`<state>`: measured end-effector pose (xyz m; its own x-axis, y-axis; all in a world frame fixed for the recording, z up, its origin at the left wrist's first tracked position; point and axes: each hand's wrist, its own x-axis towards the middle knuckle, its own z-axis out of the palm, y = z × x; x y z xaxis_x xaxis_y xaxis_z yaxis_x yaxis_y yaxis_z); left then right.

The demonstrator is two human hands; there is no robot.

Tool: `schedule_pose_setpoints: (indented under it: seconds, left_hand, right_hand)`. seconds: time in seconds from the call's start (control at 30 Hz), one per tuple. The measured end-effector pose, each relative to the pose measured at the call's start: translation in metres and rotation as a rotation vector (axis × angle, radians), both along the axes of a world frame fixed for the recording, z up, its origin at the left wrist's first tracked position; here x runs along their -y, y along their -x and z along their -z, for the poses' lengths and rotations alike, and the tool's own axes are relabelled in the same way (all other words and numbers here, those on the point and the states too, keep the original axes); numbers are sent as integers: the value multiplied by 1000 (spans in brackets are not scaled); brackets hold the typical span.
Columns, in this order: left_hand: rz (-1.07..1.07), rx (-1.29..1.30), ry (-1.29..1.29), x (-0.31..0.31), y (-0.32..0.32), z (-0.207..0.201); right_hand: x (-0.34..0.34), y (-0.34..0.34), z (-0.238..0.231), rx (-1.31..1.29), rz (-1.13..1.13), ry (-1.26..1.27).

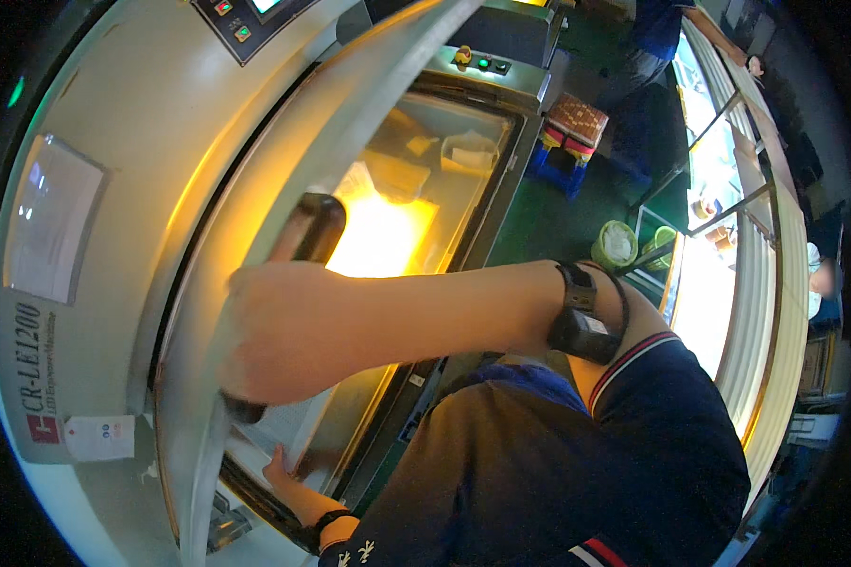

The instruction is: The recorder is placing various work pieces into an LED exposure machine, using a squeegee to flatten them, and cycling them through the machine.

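Note:
My right hand, its arm stretched across the view, is closed around the dark handle on the raised, curved lid of a large pale machine. The handle shows above and below the fist. Below it, my left hand rests near the front end of the machine's glass bed, thumb apart from the fingers, beside a pale sheet or panel. Some of its fingers are hard to make out. Bright yellow light shines from inside the bed, around some flat pieces lying there.
A control panel tops the machine. Beyond stand another machine with buttons, a blue stool with a patterned top, and green bins. A lit table with metal legs runs along the right, where a person stands at the far end.

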<state>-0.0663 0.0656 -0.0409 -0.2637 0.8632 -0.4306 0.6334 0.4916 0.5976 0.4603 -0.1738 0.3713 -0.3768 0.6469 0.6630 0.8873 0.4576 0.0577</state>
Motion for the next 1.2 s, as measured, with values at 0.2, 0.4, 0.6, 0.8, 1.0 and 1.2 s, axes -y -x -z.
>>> schedule_pose_setpoints:
  seconds: [0.2, 0.4, 0.6, 0.8, 1.0, 1.2]
  left_hand:
    - [-194, 270, 273, 2, -7, -41]
    - [36, 649, 48, 45, -94, -14]
    - [547, 221, -409, 83, -175, -8]
    - [365, 760, -93, 106, -167, -107]
    - [886, 1028, 146, 113, -162, -153]
    - [1524, 950, 356, 167, -238, -168]
  right_hand:
    - [-31, -14, -43, 59, -87, 3]
    - [-39, -26, -78, 143, -26, -68]
    - [-62, -30, -12, -114, 161, -748]
    - [89, -27, 232, -1173, 990, 312]
    - [267, 115, 290, -2473, 532, 264]
    - [387, 246, 273, -2309, 1086, -171]
